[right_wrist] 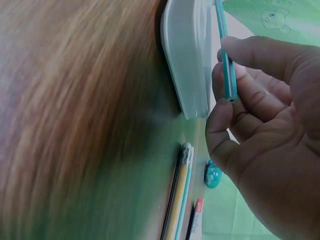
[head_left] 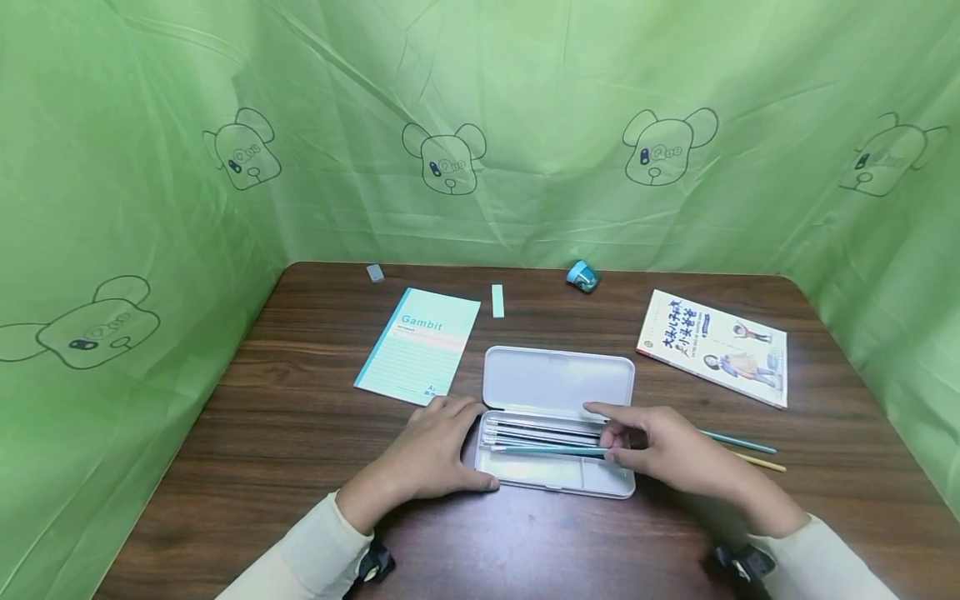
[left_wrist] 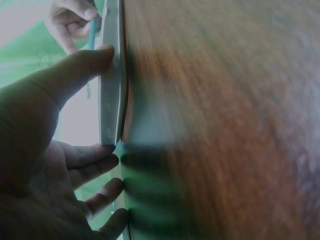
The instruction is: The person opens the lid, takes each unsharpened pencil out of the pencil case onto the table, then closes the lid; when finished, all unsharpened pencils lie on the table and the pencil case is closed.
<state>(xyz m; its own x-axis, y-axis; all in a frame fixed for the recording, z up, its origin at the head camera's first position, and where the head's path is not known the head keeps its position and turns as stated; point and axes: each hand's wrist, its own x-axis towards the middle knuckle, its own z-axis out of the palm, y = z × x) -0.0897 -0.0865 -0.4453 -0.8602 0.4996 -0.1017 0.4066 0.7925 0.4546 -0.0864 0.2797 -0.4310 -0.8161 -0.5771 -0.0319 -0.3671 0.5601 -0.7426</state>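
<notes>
An open white pencil case (head_left: 558, 379) lies on the table with its lid tipped back. Several pencils (head_left: 521, 433) lie side by side in its rear part. My left hand (head_left: 438, 450) holds the case's left end, thumb at the front edge and fingertips by the back corner. Over the right half of the case, my right hand (head_left: 667, 450) pinches a teal pencil (right_wrist: 229, 80) between thumb and fingers. That pencil runs lengthwise above the front compartment, its other end pointing left.
Right of the case lie another teal pencil (head_left: 738, 442) and a yellow pencil (head_left: 761, 462). Behind are a notebook (head_left: 420, 346), a pale strip (head_left: 497, 301), a small grey-blue block (head_left: 375, 272) and a blue sharpener (head_left: 582, 276). A picture book (head_left: 712, 350) lies at right.
</notes>
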